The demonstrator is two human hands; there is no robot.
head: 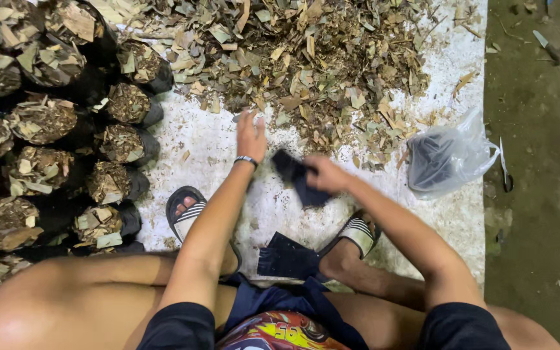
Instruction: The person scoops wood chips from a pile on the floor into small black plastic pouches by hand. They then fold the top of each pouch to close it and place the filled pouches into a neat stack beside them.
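Observation:
My right hand [324,174] grips a small empty black bag [299,178], held just above the white sheet [215,149]. My left hand [251,137], with a dark band on the wrist, reaches forward with fingers together toward the edge of the pile of dried leaf and wood chips [306,58]; it holds nothing I can see. A stack of flat black bags [288,257] lies between my feet.
Rows of black bags filled with chips [53,129] stand at the left. A clear plastic bag holding dark bags [445,159] lies at the right edge of the sheet. Beyond it is dark ground [539,194]. My feet wear striped sandals [186,210].

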